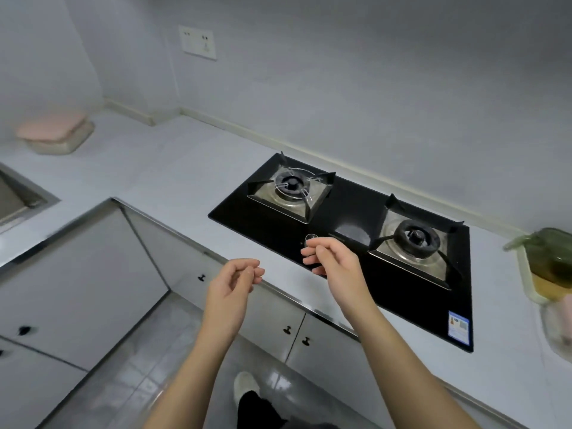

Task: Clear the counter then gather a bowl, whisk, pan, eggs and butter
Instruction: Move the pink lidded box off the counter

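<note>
A white L-shaped counter runs along the wall, with a black two-burner gas hob set into it. My left hand hovers in front of the counter edge, fingers loosely curled and holding nothing. My right hand hangs over the hob's front edge near a round knob, fingers loosely bent and holding nothing. No bowl, whisk, pan, eggs or butter can be made out with certainty.
A pink-lidded container sits at the far left of the counter. A sink is cut in at the left edge. At the right edge stand a green glass vessel and a pale tray. Cabinet doors lie below.
</note>
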Available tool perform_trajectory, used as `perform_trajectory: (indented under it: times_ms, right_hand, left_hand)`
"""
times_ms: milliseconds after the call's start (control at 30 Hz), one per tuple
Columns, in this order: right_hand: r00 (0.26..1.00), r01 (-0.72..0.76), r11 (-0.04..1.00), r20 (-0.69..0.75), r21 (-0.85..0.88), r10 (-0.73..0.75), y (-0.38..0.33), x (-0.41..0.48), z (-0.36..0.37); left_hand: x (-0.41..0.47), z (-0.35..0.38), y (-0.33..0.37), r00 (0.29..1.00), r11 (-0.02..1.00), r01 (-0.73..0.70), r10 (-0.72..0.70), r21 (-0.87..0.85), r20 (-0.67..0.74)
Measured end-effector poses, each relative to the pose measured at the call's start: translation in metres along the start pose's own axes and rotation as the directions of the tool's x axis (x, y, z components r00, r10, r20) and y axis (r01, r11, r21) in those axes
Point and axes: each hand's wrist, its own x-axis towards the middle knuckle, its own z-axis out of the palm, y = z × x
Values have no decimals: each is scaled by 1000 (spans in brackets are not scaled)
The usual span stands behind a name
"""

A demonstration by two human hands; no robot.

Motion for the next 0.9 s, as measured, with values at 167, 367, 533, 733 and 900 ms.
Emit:
perform_trajectory:
  times_ms: [167,367,533,733,900]
  right_hand:
    - [1000,6,1000,30,10,-6,5,52,50]
    - [997,-22,998,80,53,18,-10,137,137]
    - [979,5,997,201,72,-19,-40,210,216]
    - [934,30,999,356,13,-33,-57,260,305]
    - [914,-1,1000,405,7,-2,-68,300,381]
  left_hand:
    - [59,-41,-5,1000,999,10,-9,32,-16]
    - [159,-104,2,998,998,8,-4,68,-70]
    - [230,-156,19,981,999,-2,9,34,-193]
    - [290,-220,23,946,1000,5,-7,-6,-325]
    - [357,-285,16,929,999,14,-2,32,-369]
